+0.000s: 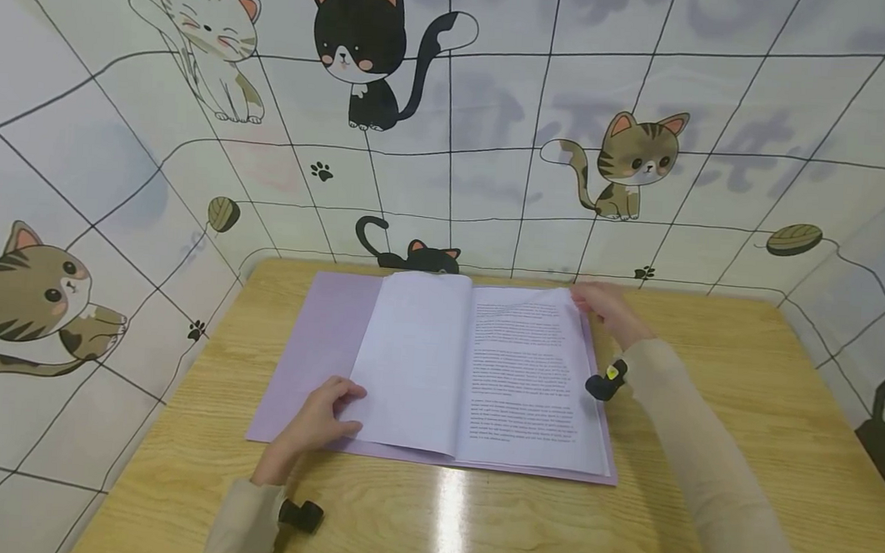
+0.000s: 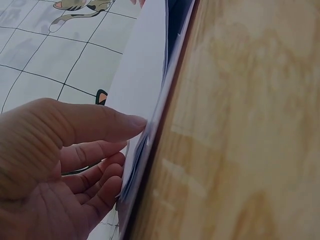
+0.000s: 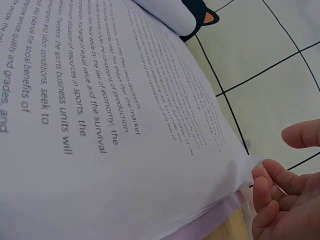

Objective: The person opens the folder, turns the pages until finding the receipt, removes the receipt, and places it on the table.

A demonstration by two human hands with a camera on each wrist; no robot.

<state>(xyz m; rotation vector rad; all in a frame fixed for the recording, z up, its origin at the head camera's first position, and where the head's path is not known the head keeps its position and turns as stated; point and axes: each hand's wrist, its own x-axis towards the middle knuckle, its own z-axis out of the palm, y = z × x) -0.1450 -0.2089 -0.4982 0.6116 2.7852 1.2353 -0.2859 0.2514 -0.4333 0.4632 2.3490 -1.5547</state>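
A lilac folder (image 1: 343, 305) lies spread on the wooden table with bound white pages inside. Its left page (image 1: 411, 367) is blank; the right page (image 1: 527, 373) carries printed text. Beside the lower left page edge is my left hand (image 1: 322, 416), thumb touching the paper and the other fingers loosely bent. My right hand (image 1: 606, 306) is at the top right corner of the printed page. In the right wrist view, the fingertips (image 3: 262, 172) touch that slightly raised corner, while the thumb stands apart from them.
The wooden table (image 1: 723, 375) extends around the folder. Behind and at both sides rise white panels (image 1: 485, 187) with grid lines and cartoon cats. Small dark devices sit on both wrists.
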